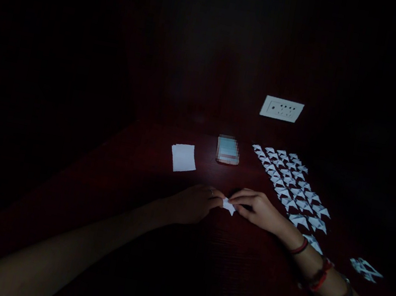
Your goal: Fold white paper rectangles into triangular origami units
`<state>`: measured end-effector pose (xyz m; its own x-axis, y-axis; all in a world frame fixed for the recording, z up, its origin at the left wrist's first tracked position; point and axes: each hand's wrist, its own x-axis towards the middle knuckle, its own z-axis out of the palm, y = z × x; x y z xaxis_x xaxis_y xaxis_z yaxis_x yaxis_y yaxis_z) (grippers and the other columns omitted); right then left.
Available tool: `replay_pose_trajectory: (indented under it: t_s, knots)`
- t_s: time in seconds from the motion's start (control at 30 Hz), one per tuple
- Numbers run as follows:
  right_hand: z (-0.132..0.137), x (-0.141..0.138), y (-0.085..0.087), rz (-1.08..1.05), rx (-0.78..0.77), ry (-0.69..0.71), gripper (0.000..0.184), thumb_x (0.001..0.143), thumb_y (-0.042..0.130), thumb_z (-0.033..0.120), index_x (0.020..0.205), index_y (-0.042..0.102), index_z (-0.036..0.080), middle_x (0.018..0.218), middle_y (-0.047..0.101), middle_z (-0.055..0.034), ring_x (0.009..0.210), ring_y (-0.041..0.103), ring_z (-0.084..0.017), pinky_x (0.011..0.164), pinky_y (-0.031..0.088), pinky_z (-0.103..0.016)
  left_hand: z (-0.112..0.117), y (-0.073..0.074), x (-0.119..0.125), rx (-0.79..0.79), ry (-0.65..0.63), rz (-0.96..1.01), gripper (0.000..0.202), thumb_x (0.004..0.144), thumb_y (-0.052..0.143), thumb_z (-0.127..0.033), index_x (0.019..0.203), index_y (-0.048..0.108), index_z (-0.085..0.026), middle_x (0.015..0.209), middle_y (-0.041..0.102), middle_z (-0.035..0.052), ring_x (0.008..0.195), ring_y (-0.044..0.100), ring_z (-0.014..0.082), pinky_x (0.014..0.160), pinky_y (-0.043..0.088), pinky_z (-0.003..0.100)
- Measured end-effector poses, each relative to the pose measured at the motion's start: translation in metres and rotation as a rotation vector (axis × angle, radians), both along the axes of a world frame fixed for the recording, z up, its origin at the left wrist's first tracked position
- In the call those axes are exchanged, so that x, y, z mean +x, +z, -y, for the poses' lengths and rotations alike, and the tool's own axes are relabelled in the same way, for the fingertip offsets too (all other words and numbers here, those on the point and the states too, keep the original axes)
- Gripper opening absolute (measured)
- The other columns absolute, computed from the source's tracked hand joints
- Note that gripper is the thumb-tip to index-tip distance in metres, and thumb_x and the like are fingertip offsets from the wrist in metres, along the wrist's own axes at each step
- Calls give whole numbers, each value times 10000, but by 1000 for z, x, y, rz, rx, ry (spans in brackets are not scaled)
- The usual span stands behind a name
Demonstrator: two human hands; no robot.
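Between my two hands, low over the dark red table (170, 260), is a small folded piece of white paper (229, 206) with pointed corners. My left hand (198, 204), wearing a ring, pinches its left side. From the right, my right hand (258, 209) has its fingers closed on the paper's upper right edge. Beyond my left hand lies a short stack of square white paper sheets (184, 158). To the right of my right hand, several folded white paper pieces (287, 174) are laid out in rows, the nearest partly behind my right wrist.
A phone-like slab with a blurred, pale screen (228, 149) rests at the back of the table. On the wall behind is a white socket plate (282, 109). A small tangled pale object (365, 269) lies at the far right, near my bracelets. The surroundings are very dark.
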<state>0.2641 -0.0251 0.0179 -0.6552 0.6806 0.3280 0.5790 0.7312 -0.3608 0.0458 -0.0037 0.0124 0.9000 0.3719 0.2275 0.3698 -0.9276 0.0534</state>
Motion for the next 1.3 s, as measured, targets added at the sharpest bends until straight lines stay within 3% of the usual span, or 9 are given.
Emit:
replay_pose_trajectory:
  t_s: [0.37,0.63,1.17,1.3]
  knots:
    - [0,-4,0,133,53,-47,220,767,464,136,914,624,172,877,565,-43,804,533,-132,745,427,-254,0,-6,1,21,11,16,362,808,364,-104,1163,396,-169,1182,446,46,1053,407,170,869,331,315]
    - [1,-5,4,116,3,-52,205,749,466,106,874,620,158,831,565,-34,755,537,-118,721,427,-235,-2,-11,0,38,9,18,367,822,371,-111,1182,382,-182,1232,406,39,1112,361,173,888,317,314]
    - [6,-4,14,236,30,-49,178,748,464,121,783,631,172,785,567,-23,712,541,-114,679,420,-230,-1,-12,0,91,36,48,287,841,373,-138,1118,435,-178,1183,451,40,1058,411,174,840,351,318]
    - [5,-3,13,187,66,-89,211,763,454,146,886,620,185,834,565,-32,749,539,-126,709,427,-250,0,-15,0,114,64,42,282,845,375,-144,1119,433,-181,1158,461,47,1046,418,169,838,352,323]
